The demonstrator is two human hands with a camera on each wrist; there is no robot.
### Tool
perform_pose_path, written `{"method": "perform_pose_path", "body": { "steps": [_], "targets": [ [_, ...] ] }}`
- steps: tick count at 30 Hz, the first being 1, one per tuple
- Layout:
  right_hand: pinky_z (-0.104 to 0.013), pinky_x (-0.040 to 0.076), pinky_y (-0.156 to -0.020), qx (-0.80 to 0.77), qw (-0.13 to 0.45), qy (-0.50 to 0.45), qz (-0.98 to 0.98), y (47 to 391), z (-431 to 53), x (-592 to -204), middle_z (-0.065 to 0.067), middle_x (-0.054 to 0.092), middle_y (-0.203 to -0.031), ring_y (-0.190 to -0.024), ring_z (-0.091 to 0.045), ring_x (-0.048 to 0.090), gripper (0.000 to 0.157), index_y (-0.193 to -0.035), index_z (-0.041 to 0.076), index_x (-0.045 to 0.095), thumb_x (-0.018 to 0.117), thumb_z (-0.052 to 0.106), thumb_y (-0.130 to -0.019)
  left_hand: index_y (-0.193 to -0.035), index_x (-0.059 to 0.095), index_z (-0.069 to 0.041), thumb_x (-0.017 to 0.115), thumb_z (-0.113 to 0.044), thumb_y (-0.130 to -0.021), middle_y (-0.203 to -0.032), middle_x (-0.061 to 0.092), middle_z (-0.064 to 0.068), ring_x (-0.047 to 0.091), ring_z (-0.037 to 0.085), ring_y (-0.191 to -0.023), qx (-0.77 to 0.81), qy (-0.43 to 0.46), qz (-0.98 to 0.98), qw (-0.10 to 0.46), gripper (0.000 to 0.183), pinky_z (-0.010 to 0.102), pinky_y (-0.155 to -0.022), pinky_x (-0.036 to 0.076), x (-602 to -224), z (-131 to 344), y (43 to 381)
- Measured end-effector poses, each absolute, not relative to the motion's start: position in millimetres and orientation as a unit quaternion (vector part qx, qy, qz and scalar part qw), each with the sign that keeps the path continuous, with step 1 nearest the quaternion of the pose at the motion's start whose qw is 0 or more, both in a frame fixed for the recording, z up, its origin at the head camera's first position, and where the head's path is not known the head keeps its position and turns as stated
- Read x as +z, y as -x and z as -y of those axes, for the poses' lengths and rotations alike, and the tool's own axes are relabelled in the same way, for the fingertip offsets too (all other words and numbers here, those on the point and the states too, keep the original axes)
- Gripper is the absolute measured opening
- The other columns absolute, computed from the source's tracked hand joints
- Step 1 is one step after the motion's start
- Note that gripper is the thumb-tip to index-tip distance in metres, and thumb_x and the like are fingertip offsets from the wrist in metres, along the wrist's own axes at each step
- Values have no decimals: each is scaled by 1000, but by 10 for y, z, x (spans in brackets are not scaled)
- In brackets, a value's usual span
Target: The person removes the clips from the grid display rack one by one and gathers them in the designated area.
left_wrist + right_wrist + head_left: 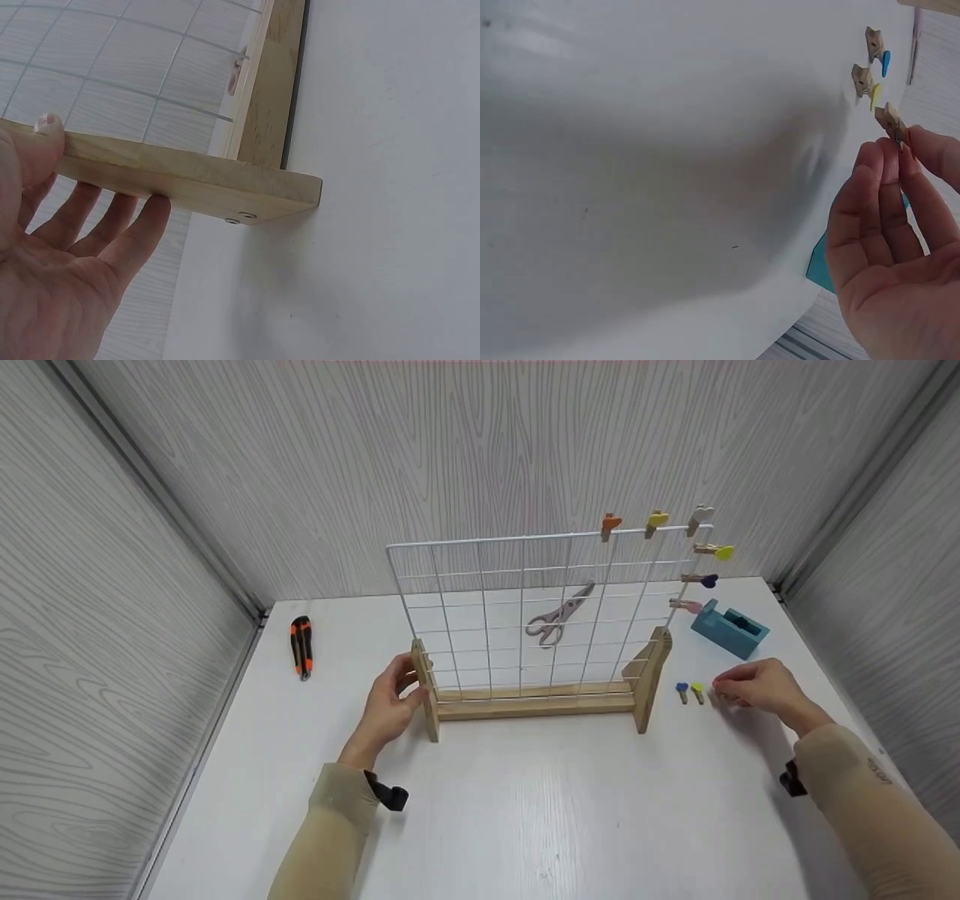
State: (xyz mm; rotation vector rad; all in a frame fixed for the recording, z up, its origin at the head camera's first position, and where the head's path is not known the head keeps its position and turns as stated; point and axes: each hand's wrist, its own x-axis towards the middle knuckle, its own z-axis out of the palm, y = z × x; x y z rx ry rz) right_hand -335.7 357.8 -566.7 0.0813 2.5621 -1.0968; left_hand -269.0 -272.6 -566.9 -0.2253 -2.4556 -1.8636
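My left hand [389,706] grips the left wooden upright [187,176] of a stand, thumb on one face and fingers on the other. The stand carries a white wire grid [523,619]. In the right wrist view, the thumb and fingertips of my right hand [900,217] pinch a small wooden clothespin [891,124] with a reddish top. Beside that hand, a clothespin with a blue heart [682,691] and one with a yellow heart [698,693] lie on the table. Several heart clothespins, among them an orange one [610,525] and a pink one [686,606], are clipped along the grid's top and right edges.
A teal tape dispenser [730,631] stands behind my right hand. Grey scissors [559,619] lie behind the grid, seen through its wires. On the far left of the white table [525,810] is a black and orange utility knife [301,647]. Wood-patterned panels [480,457] enclose the table.
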Motion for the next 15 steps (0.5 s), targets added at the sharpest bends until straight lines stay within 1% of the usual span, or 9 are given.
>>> {"method": "perform_pose_path", "body": {
  "steps": [4,7,10,15],
  "targets": [
    [-20,65,-80,-371,202,-40,-905,3427,-3596,-5712,0,82,-109,-94,-17,71,50,-144,-5,70,69,32,-112,-157,54,-3,66,8,-106,-159,60,23,55,45,-157,-605,72,793,28,53,57,-133,50,-5672,2720,2692],
    [-21,64,-78,-360,208,-45,-908,3461,-3588,-5729,3,82,-104,-93,-18,70,48,-142,-5,72,70,32,-111,-157,55,-4,67,6,-106,-158,60,21,56,44,-157,-602,67,796,26,53,55,-133,51,-5663,2716,2689],
    [-21,64,-77,-348,206,-45,-914,3479,-3572,-5733,0,82,-104,-93,-19,69,46,-139,-4,75,73,32,-110,-158,54,-4,66,5,-106,-159,60,21,55,43,-157,-597,68,799,26,54,53,-134,50,-5656,2713,2688],
    [-20,64,-76,-341,197,-44,-918,3507,-3544,-5738,-9,82,-109,-92,-21,69,44,-135,-3,77,77,32,-108,-159,54,-3,66,6,-106,-160,60,21,55,44,-158,-597,71,799,29,55,53,-134,49,-5661,2720,2686]
  ]
}}
